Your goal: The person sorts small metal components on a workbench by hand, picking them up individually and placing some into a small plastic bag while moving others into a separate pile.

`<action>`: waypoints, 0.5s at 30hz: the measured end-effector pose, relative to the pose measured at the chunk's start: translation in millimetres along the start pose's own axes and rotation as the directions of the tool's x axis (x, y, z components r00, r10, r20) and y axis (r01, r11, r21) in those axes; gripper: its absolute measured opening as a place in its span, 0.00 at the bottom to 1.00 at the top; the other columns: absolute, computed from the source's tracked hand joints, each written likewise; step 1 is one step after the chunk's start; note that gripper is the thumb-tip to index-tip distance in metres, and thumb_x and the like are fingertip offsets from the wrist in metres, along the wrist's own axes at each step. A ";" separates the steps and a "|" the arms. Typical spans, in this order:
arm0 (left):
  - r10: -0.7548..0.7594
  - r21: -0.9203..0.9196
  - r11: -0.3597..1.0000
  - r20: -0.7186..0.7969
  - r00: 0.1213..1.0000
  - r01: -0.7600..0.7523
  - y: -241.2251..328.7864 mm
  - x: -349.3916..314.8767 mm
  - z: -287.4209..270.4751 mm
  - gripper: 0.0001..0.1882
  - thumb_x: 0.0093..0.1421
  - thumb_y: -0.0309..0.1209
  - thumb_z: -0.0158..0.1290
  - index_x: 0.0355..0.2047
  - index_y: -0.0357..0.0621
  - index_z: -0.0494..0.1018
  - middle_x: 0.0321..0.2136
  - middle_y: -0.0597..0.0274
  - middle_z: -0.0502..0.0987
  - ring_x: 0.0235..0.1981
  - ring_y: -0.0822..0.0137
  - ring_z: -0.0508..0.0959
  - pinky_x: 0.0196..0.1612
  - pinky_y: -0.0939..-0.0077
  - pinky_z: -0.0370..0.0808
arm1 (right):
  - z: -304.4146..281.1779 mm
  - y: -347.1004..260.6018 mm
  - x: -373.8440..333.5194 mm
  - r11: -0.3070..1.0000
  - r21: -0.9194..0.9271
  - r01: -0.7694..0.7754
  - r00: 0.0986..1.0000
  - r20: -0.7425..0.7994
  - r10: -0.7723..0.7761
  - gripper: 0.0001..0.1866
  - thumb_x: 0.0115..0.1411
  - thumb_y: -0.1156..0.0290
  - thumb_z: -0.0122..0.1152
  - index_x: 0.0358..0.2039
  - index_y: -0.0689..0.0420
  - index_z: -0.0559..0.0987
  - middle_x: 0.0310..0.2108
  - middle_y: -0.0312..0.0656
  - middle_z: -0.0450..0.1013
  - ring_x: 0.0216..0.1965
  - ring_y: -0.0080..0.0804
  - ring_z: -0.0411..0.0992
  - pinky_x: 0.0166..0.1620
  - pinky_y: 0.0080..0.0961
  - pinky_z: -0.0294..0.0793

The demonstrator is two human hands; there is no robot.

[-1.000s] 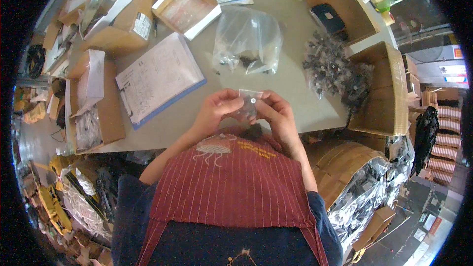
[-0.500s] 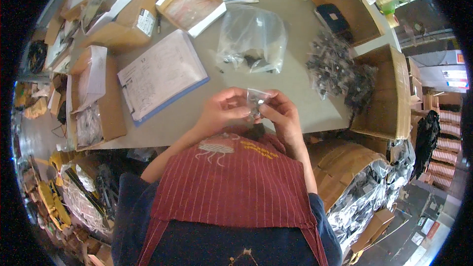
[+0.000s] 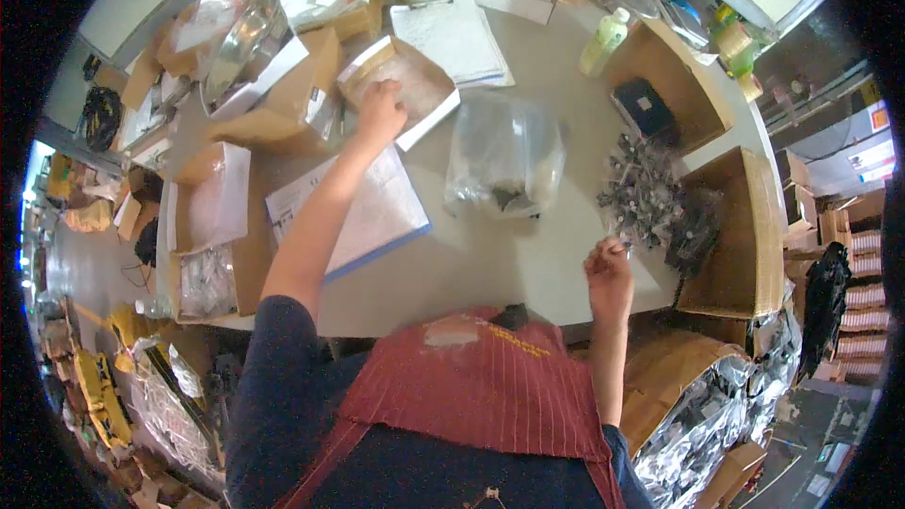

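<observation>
My left hand [image 3: 382, 111] reaches over an open shallow carton [image 3: 429, 124] of clear plastic bags. Its fingers are curled together; whatever they pinch is hidden. At the right, my right hand [image 3: 608, 273] is closed beside a heap of small clear bags with dark parts [image 3: 646, 188]. A shiny bit shows at its fingertips, too small and blurred to name. Between the hands, farther back, a larger clear plastic bag [image 3: 504, 146] lies on the table, with a few dark pieces at its near end.
Papers on a blue clipboard [image 3: 377, 203] lie under my left forearm. Cardboard boxes [image 3: 209, 188] line the left side; another box [image 3: 735, 236] stands beyond the heap at right. A green bottle [image 3: 603, 42], a dark pouch [image 3: 644, 106] and more papers [image 3: 448, 38] are at the back.
My hands have parted from the small clear bag they held together near my chest. The left moved forward and left to the carton; the right moved right to the heap.
</observation>
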State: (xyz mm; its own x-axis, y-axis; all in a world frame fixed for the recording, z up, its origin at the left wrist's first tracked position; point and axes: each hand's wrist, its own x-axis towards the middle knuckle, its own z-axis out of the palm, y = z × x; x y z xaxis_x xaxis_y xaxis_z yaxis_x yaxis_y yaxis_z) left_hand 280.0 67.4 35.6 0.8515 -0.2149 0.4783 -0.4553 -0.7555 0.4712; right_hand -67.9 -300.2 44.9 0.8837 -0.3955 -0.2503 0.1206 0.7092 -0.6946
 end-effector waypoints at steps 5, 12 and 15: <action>-0.127 0.195 0.980 0.463 0.877 0.039 -42.2 30.0 16.2 0.13 0.54 0.36 0.58 0.36 0.41 0.80 0.36 0.45 0.82 0.41 0.45 0.80 0.46 0.56 0.76 | 30.0 16.5 -21.0 0.959 -0.221 -0.176 0.981 -0.117 0.153 0.09 0.60 0.77 0.55 0.42 0.57 0.74 0.38 0.38 0.71 0.35 0.29 0.71 0.41 0.26 0.72; -0.159 -0.158 0.960 0.381 0.911 0.233 -14.5 30.7 -20.1 0.11 0.60 0.34 0.58 0.39 0.41 0.82 0.35 0.54 0.83 0.34 0.62 0.81 0.40 0.71 0.76 | 18.4 13.2 -19.6 0.946 -0.297 -0.128 0.984 -0.154 0.085 0.13 0.58 0.78 0.55 0.45 0.59 0.74 0.39 0.41 0.73 0.36 0.30 0.72 0.41 0.27 0.73; -0.333 -0.612 0.631 0.341 0.879 0.476 -6.3 21.7 -32.0 0.09 0.60 0.32 0.58 0.36 0.43 0.83 0.39 0.59 0.83 0.35 0.64 0.82 0.39 0.73 0.77 | 28.3 14.1 -10.5 0.935 -0.345 -0.085 0.994 -0.096 0.055 0.15 0.59 0.78 0.55 0.48 0.60 0.74 0.41 0.42 0.73 0.37 0.30 0.73 0.42 0.26 0.73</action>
State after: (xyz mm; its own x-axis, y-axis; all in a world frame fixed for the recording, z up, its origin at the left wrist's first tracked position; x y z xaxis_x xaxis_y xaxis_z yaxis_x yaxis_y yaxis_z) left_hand 293.1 87.4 66.7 0.9889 -0.1483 0.0113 -0.0412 -0.1999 0.9789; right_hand -62.7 -269.6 56.8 0.8417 -0.4101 -0.3512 -0.1177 0.4955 -0.8606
